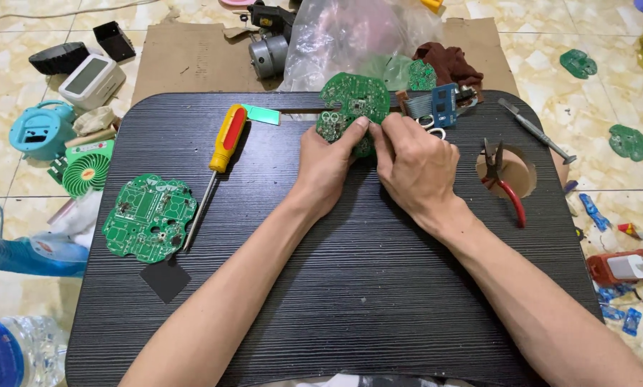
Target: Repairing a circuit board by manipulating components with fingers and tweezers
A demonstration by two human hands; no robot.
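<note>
A round green circuit board (350, 100) stands tilted at the far middle of the black lap table (364, 287). My left hand (325, 161) grips its lower left edge, thumb on the board's face. My right hand (414, 165) pinches the lower right edge beside it, fingertips meeting the left thumb. A second green circuit board (148, 217) lies flat at the table's left. Beside that one rests a screwdriver with a red and yellow handle (224, 140).
Red-handled pliers (504, 183) sit in the table's round cup hole. A blue board with a ribbon cable (443, 104) and a grey tool (536, 130) lie at the far right. A small green fan (87, 170), a water bottle (13, 351), a plastic bag (350, 36) and loose parts surround the table.
</note>
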